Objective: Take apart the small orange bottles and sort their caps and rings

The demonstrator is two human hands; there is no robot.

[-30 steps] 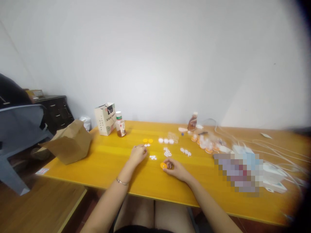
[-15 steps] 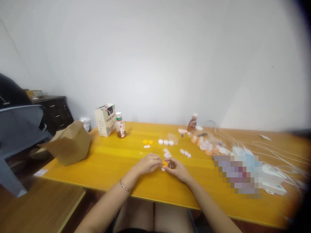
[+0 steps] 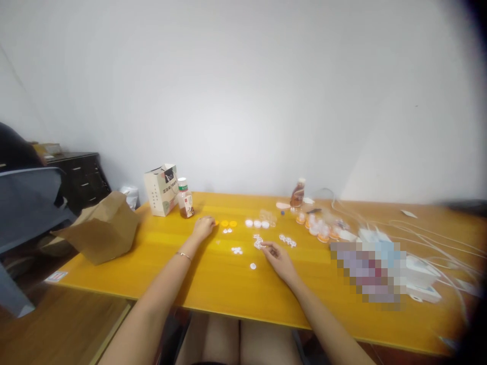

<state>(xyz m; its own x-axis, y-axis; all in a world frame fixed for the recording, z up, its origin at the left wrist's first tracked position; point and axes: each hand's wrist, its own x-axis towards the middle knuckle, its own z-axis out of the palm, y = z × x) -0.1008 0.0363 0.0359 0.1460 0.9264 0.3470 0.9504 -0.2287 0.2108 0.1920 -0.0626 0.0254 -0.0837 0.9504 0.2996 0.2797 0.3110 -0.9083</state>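
- A person seated at the yellow desk (image 3: pixel 213 289) is reaching the left hand (image 3: pixel 203 227) to the left end of the row of yellow caps (image 3: pixel 229 223). The fingers are curling down onto the wood, and whether they are gripping anything cannot be told.
- The right hand (image 3: pixel 279 257) is lying palm down, right of the yellow caps and nearer the person. Its fingertips (image 3: pixel 265 246) are drawing together on a cluster of small white discs (image 3: pixel 258 240); whether one is pinched is too small to tell.
- A single disc (image 3: pixel 253 265) is lying apart, nearer the person than the yellow caps, just beside the right hand.
- White caps (image 3: pixel 257 223) are sitting in line just right of the yellow caps.
- These flat little pieces are likely calling for a light fingertip pinch, one at a time, with each slid clear of the cluster before lifting.
- The right wrist is probably best kept raised so that it is not sweeping the single disc away.
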